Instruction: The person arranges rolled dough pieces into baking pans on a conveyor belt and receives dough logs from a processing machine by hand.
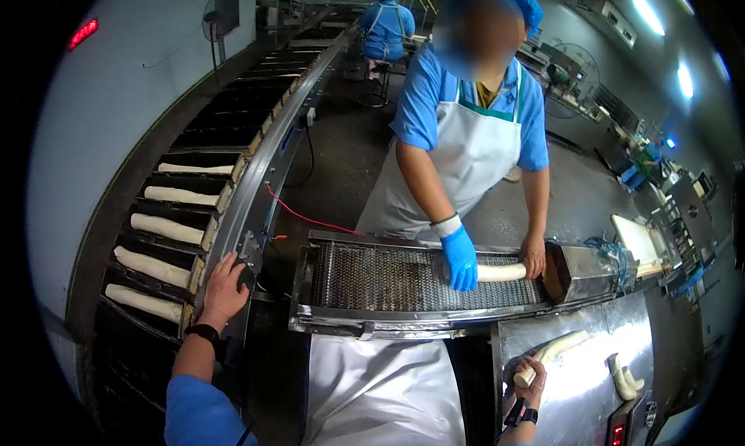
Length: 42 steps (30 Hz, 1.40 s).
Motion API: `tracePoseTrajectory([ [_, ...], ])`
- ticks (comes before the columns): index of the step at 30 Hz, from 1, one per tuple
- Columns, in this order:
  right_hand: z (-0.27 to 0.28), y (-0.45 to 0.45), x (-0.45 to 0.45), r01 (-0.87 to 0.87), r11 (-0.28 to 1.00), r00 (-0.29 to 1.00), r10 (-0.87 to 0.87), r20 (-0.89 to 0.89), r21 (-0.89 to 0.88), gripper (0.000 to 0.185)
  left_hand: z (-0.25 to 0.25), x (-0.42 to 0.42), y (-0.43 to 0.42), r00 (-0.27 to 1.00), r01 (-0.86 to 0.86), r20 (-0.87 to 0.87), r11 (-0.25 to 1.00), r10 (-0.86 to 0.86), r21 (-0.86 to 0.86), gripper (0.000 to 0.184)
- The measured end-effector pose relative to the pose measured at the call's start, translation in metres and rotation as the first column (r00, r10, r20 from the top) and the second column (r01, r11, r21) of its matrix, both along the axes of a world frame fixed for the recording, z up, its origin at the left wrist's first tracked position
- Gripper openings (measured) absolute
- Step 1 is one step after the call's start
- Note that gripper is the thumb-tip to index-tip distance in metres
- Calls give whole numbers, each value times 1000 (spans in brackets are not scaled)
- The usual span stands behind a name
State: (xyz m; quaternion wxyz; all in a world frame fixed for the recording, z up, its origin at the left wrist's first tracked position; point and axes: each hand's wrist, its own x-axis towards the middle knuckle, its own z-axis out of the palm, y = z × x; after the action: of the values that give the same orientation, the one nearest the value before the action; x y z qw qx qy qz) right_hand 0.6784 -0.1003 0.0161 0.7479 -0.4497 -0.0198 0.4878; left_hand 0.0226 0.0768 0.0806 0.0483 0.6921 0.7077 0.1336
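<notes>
Holding one end of a pale roll (560,347), R hand (531,375) has fingers wrapped around it, low over the metal table (597,322) at R; the roll's far end points up & away. Short pale pieces (622,379) sit farther R on same table, well apart from the roll, w/ a red display (618,433) near them at the bottom edge. L hand (225,289) is on the metal rail (260,178) beside the tray line, fingers bent; can't tell if it grips anything. Black trays (209,140) run up & away at L; the nearest 5 w/ rolls each hold one pale roll, lying crosswise. Straight ahead, a mesh belt (372,279); across it a co-worker in white apron (473,143) has a blue glove (460,260) & a bare hand (534,254) on another roll (500,273), lying lengthwise on the mesh.
</notes>
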Motion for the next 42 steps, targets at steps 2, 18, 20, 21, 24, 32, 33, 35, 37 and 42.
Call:
tracePoseTrajectory([
  [2,4,-1,-3,14,1000,1000,-14,-3,-10,42,4,0,0,1000,-16,5,1000,16,-18,45],
  [18,-48,4,61,-112,985,990,121,67,-133,8,-7,12,7,1000,11,16,995,-13,94,45],
  [20,-42,4,50,35,995,991,-22,130,-97,11,-11,10,-5,995,65,58,984,-76,164,46],
  [21,-51,4,63,7,998,997,-2,77,-69,13,-11,9,-8,996,64,43,984,-72,169,45],
  [24,-55,7,69,-67,996,997,69,42,-54,15,-28,0,-6,997,67,22,981,-72,183,44],
  [32,-2,30,34,-185,948,788,302,537,-260,19,-27,2,7,995,95,-5,980,-96,175,46],
  [33,12,36,30,-249,929,551,369,748,-274,24,-27,3,8,995,101,-4,977,-102,186,46],
  [35,97,62,-35,-355,907,694,418,586,-227,31,-24,5,13,993,114,-4,974,-116,197,46],
  [37,165,91,-88,-640,751,478,555,681,-163,52,-21,7,19,997,82,-8,985,-82,150,46],
  [42,263,157,-203,-812,578,480,574,663,87,74,-22,5,43,994,99,27,983,-104,152,46],
])
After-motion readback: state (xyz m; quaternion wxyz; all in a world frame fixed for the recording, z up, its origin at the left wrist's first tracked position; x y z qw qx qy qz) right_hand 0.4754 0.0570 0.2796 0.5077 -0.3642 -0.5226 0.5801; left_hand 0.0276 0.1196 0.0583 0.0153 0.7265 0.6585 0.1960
